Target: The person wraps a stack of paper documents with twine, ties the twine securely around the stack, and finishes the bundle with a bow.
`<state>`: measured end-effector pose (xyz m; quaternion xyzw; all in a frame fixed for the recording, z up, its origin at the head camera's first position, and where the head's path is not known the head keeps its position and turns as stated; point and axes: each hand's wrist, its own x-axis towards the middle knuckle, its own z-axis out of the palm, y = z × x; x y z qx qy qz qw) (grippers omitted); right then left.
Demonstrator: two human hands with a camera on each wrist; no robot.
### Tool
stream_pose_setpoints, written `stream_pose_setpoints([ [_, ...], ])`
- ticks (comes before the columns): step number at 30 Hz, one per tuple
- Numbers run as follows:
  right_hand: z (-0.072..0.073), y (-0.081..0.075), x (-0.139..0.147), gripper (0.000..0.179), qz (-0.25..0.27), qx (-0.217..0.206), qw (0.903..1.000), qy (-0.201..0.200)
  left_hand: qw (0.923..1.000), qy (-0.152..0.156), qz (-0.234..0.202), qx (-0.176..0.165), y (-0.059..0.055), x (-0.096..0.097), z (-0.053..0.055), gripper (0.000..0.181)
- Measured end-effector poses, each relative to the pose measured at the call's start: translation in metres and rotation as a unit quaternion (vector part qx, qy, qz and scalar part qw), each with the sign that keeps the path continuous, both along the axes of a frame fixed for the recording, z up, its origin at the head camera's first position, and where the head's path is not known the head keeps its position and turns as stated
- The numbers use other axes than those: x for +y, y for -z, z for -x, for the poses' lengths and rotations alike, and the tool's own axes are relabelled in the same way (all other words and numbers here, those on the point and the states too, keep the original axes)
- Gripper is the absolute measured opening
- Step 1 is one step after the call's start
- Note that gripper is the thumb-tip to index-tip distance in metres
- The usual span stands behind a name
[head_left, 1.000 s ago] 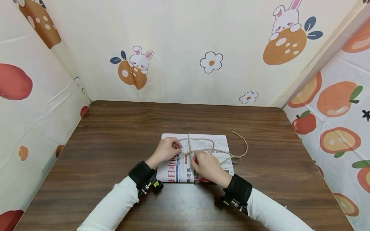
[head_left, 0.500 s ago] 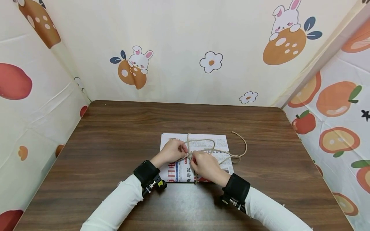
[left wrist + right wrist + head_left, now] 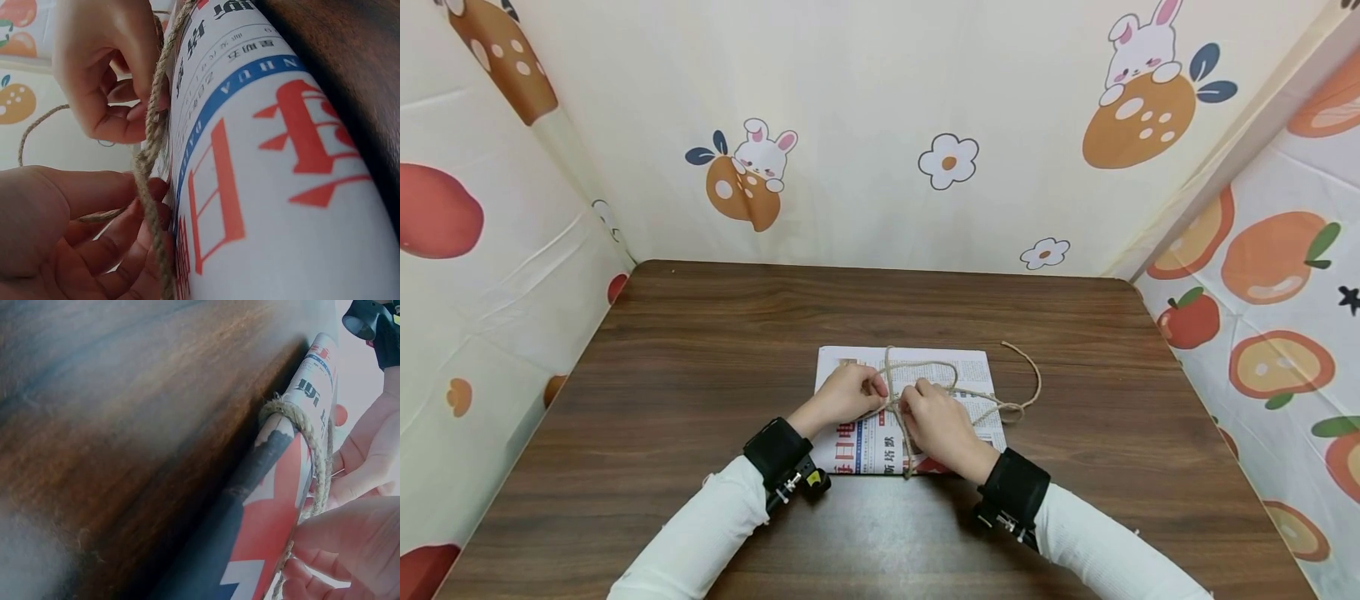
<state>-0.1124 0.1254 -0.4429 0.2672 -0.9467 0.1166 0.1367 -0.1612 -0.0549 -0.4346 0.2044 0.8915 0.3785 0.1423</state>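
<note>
A folded stack of newspaper (image 3: 867, 450) lies flat on the table. Around it runs beige twine (image 3: 154, 103), crossing near the middle of its top, where the strands meet in a twist. At that crossing, from the left, my left hand (image 3: 842, 393) pinches a strand between thumb and fingers. Just right of the crossing my right hand (image 3: 942, 423) has its fingers curled, pinching the twine close to the paper. In the right wrist view the twine wraps over the near edge of the newspaper (image 3: 269, 519). The right fingertips are partly hidden.
A loose loop and free end of twine (image 3: 1039, 383) trail over the newspaper's right edge onto the brown wooden table (image 3: 737, 325). Patterned cloth walls (image 3: 865, 167) stand behind and at both sides. Each wrist wears a black camera band (image 3: 1015, 487).
My left hand has moved right, toward the crossing, carrying its strand. My right hand has shifted slightly up, and its fingers have changed position, showing more of the twine below the crossing.
</note>
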Motion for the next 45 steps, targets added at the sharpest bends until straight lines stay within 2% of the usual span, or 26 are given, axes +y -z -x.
stream_pose_setpoints([
  [5, 0.000, 0.000, 0.002, 0.017, -0.014, 0.005, 0.9999, 0.006, 0.9999, -0.013, 0.006, -0.001, -0.004, -0.004, -0.003, 0.006],
  [8, -0.001, -0.001, 0.004, 0.014, -0.021, 0.012, 0.9997, 0.007, 0.9995, -0.029, -0.002, 0.011, -0.008, -0.008, -0.004, 0.014],
  [12, -0.001, -0.005, 0.007, 0.014, -0.013, 0.007, 0.9999, 0.003, 0.9954, -0.074, -0.025, 0.057, -0.014, -0.012, -0.004, 0.024],
  [15, -0.003, -0.011, 0.010, 0.014, 0.014, -0.008, 0.9999, -0.007, 0.9894, -0.093, -0.044, 0.103, -0.018, -0.013, -0.006, 0.020],
  [18, -0.004, -0.017, 0.012, 0.011, 0.035, -0.019, 0.9990, -0.019, 0.9854, -0.073, -0.053, 0.145, -0.019, -0.011, -0.009, 0.012],
  [23, -0.008, -0.028, 0.014, 0.007, 0.062, -0.022, 0.9972, -0.035, 0.9805, -0.001, -0.029, 0.194, -0.017, -0.004, -0.019, 0.013],
  [28, -0.012, -0.039, 0.013, 0.009, 0.107, -0.009, 0.9932, -0.045, 0.9748, 0.043, -0.014, 0.218, -0.014, 0.003, -0.027, 0.017],
  [36, -0.016, -0.059, 0.016, 0.007, 0.163, 0.000, 0.9855, -0.047, 0.9717, 0.071, -0.016, 0.225, -0.005, 0.008, -0.028, 0.018],
  [39, -0.019, -0.066, 0.017, 0.004, 0.177, -0.010, 0.9831, -0.046, 0.9709, 0.068, -0.011, 0.229, -0.001, 0.009, -0.027, 0.018],
  [45, -0.024, -0.073, 0.018, 0.013, 0.200, -0.012, 0.9785, -0.050, 0.9674, 0.058, 0.003, 0.247, 0.000, 0.012, -0.024, 0.016],
])
